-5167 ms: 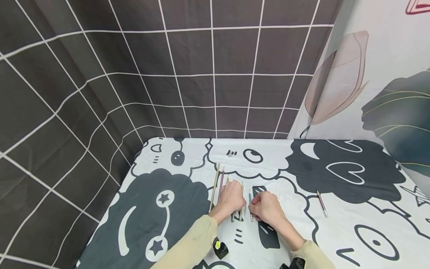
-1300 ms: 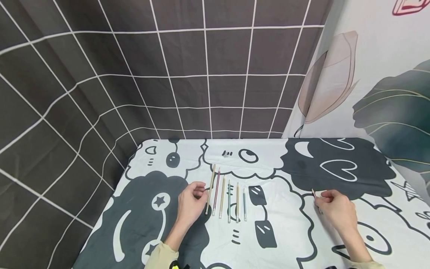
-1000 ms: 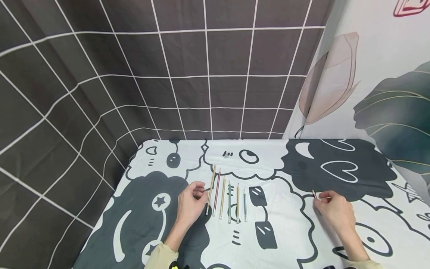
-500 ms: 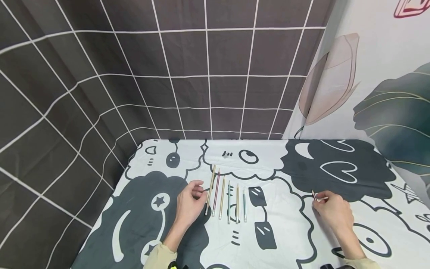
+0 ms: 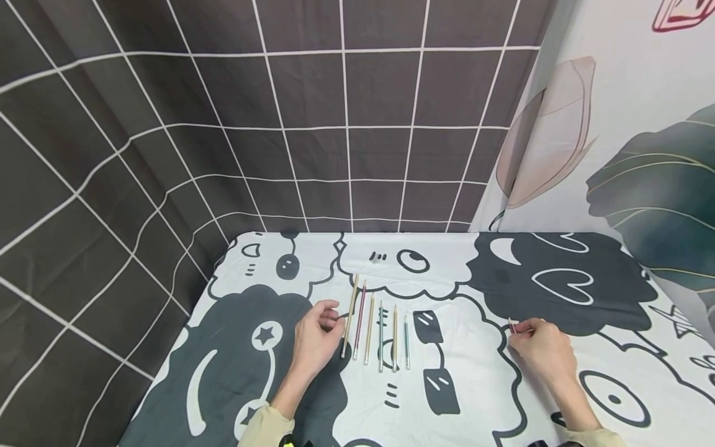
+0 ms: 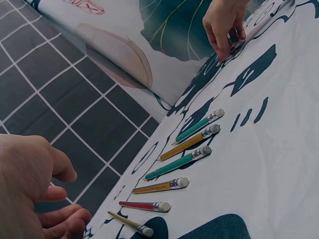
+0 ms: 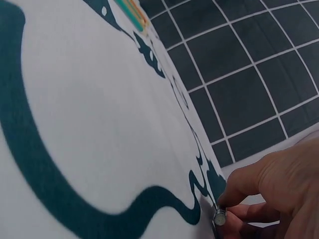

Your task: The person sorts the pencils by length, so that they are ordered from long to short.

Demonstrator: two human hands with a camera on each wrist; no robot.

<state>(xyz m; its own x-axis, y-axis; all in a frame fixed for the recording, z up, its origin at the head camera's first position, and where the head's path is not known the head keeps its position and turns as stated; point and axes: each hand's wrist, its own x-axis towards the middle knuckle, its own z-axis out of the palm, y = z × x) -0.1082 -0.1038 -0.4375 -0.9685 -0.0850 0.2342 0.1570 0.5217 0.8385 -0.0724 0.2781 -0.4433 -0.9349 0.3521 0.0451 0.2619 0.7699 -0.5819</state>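
Pencil [image 5: 512, 326] sits pinched in the right hand [image 5: 539, 351], out on the right of the counter [image 5: 480, 379], well apart from the row of six pencils [image 5: 375, 326] at centre. Only its tip shows past the fingers in the head view; the right wrist view shows the metal eraser end [image 7: 219, 216] between thumb and fingertip.

Risk: the grip is a fingertip pinch at one end, so the pencil could swing or slip out if lifted quickly. Set down carelessly, it could knock the row and roll those pencils out of parallel, since they lie close side by side on cloth.

Right hand: knuckles up, fingers curled round the pencil, low over the cloth, forearm coming in from the lower right.

Left hand [image 5: 316, 338]: holding nothing, fingers loosely curled, thumb and forefinger parted, just beside the leftmost pencil [image 5: 350, 315] of the row. Cannot tell whether it touches it. Wrist resting low, sleeve [image 5: 262, 429] at the bottom edge.
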